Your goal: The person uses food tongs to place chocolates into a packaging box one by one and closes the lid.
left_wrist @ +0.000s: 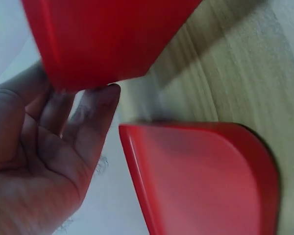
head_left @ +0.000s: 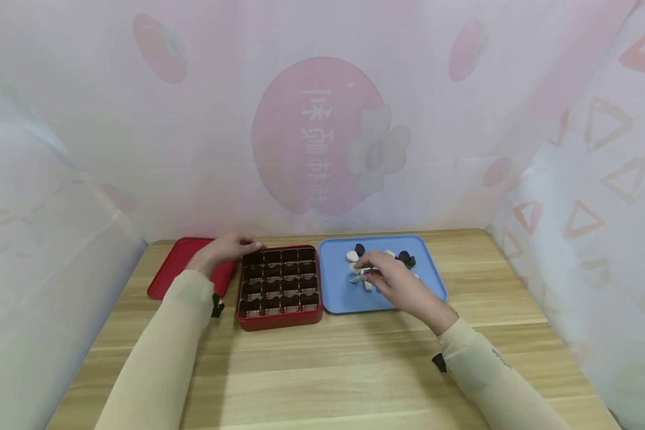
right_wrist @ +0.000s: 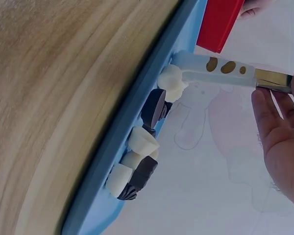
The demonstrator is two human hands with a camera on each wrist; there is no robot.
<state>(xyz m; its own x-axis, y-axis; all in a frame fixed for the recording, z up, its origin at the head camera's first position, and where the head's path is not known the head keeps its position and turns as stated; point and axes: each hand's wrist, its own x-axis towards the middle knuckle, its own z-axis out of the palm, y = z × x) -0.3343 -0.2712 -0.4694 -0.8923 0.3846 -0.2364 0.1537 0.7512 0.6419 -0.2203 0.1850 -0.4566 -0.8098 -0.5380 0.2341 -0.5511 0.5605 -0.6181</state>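
My left hand (head_left: 232, 246) grips the back left corner of a red box (head_left: 279, 323), its fingers (left_wrist: 105, 105) curved against the corner. Inside the box sits a dark brown insert divided into several compartments. My right hand (head_left: 400, 285) pinches the handle of what look like metal tongs (right_wrist: 220, 68), broad-ended with oval holes. Their end reaches down among white and dark chocolates on the blue tray (head_left: 337, 301), beside a white chocolate (right_wrist: 171, 81). Whether the tongs clasp a piece cannot be made out.
A red lid (head_left: 168, 276) lies left of the box, partly behind my left forearm. The blue tray stands close to the box's right side. More dark chocolates (head_left: 407, 258) lie at the tray's back right. A printed curtain (head_left: 220, 149) hangs behind the wooden table (head_left: 301, 376).
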